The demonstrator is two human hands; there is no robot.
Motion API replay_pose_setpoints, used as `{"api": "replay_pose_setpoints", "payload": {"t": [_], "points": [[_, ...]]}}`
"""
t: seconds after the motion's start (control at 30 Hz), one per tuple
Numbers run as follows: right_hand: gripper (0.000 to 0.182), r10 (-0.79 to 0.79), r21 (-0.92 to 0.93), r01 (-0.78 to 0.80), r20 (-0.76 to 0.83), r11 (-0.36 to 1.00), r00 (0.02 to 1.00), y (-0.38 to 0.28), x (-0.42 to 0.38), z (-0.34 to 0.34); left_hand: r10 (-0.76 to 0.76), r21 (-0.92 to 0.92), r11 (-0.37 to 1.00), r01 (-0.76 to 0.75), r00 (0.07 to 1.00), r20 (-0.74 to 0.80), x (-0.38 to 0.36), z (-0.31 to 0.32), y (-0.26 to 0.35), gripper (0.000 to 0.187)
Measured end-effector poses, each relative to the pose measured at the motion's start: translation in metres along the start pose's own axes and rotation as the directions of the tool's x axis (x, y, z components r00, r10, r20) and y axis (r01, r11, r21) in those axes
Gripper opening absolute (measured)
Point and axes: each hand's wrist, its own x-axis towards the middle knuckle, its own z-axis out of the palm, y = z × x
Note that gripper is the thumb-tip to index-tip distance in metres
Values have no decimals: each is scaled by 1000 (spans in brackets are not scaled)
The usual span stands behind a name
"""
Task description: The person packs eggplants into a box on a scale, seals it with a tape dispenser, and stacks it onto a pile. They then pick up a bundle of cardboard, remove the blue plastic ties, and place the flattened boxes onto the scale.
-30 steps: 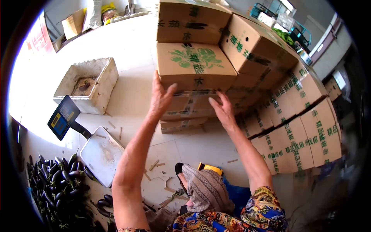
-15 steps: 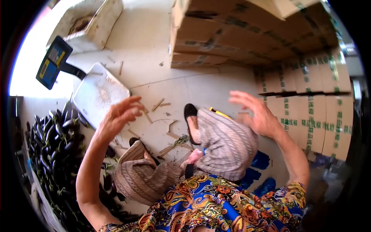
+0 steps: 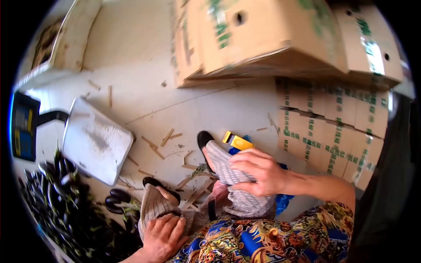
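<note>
My left hand (image 3: 164, 236) lies flat on my left thigh, holding nothing, its fingers stretched out over the patterned trousers (image 3: 155, 206). Over my right knee is my right hand (image 3: 261, 173), empty, with fingers loosely bent and thumb apart. Just beyond that knee a yellow object with a dark end (image 3: 238, 141) sits on the floor, partly covered by the leg. Blue plastic (image 3: 283, 204) shows beside the right leg. Loose eggplants (image 3: 116, 199) lie on the floor to the left of my left knee.
A large heap of eggplants (image 3: 57, 193) fills the lower left. Behind it stands a platform scale (image 3: 98, 140) with its display (image 3: 25, 127). Cardboard boxes (image 3: 263, 39) are stacked ahead and flat ones (image 3: 329, 136) at right. A whitish bin (image 3: 72, 39) is at upper left; scraps litter the floor.
Both hands have come down from mid-air, the left onto the thigh and the right to the knee. The view has shifted, and more of the yellow object shows.
</note>
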Motion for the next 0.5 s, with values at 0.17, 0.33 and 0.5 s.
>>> {"api": "replay_pose_setpoints", "payload": {"t": [0.17,0.33,0.5], "points": [[42,13,42,-11,-42,999,999,-4,8,5,75,135,987,-85,994,80,13,-5,8,60],[39,148,-46,-155,-131,987,980,-5,-8,21,-34,138,990,17,993,117,3,0,13,49],[38,281,-219,-352,-298,910,912,-18,-73,42,-207,295,940,174,974,86,-22,9,13,38]]}}
